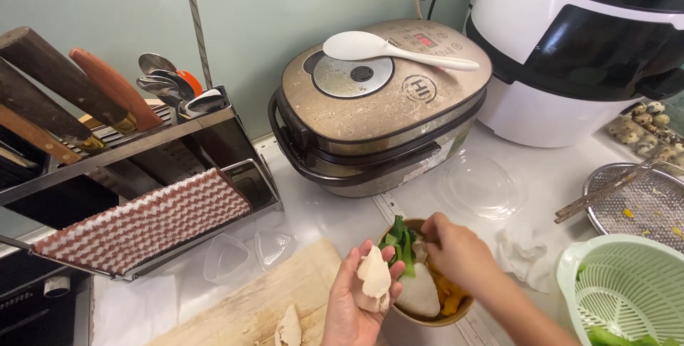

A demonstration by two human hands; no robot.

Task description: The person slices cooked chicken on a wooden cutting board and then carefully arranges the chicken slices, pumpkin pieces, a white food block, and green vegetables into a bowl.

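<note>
My left hand (353, 303) is palm up near the bottom middle, with pale pieces of cooked chicken (373, 278) lying in it. My right hand (456, 253) reaches into a round brown bowl (446, 317), fingers pinched by the green leaves (399, 243). The bowl also holds a white mound of rice (420, 295) and orange pieces (449, 296). Another pale chicken piece (288, 328) lies on the wooden cutting board (263, 303) left of my left hand.
A rice cooker (377, 104) with a white paddle (388, 50) on its lid stands behind the bowl. A knife and utensil rack (121, 146) is at left, an air fryer (591, 47) at right. A clear lid (481, 186), metal tray with chopsticks (634, 200) and green colander (623, 289) lie right.
</note>
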